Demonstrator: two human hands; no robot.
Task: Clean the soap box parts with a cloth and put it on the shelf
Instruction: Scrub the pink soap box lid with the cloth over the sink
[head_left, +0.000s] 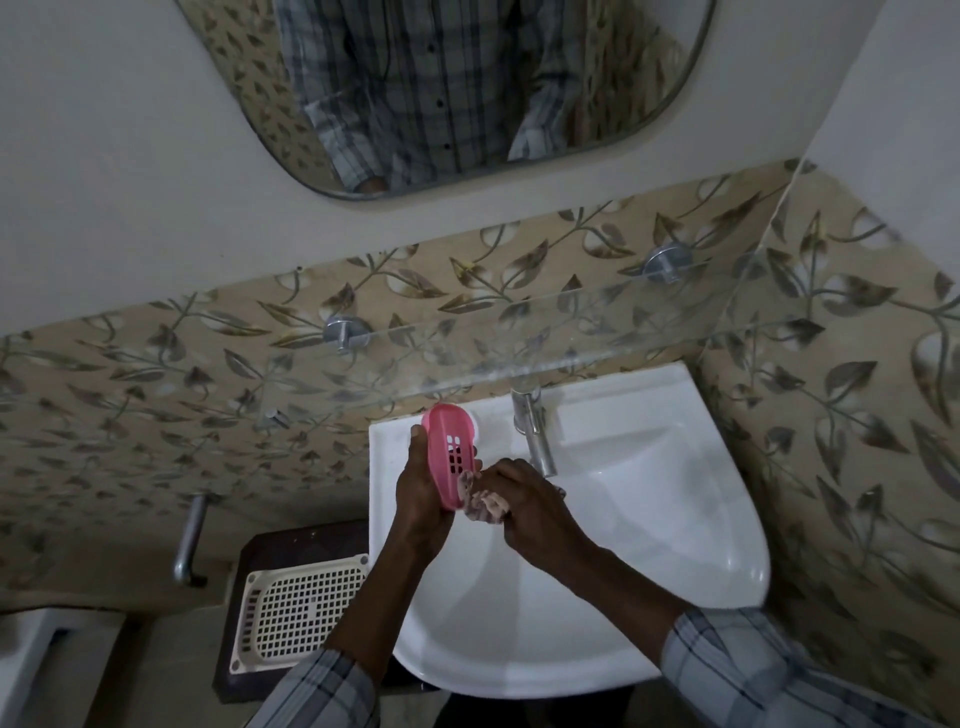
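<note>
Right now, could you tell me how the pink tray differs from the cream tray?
The pink tray is oval, held tilted in the left hand; the cream tray is rectangular and lies flat on a dark box. The pink tray has a small patch of holes, the cream tray a wide grid. Both are perforated.

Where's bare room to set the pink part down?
Glass shelf bare between its two metal mounts; sink ledge right of the tap free too. Crowded at the sink's left corner, where left hand, right hand, cloth and pink part meet.
</note>
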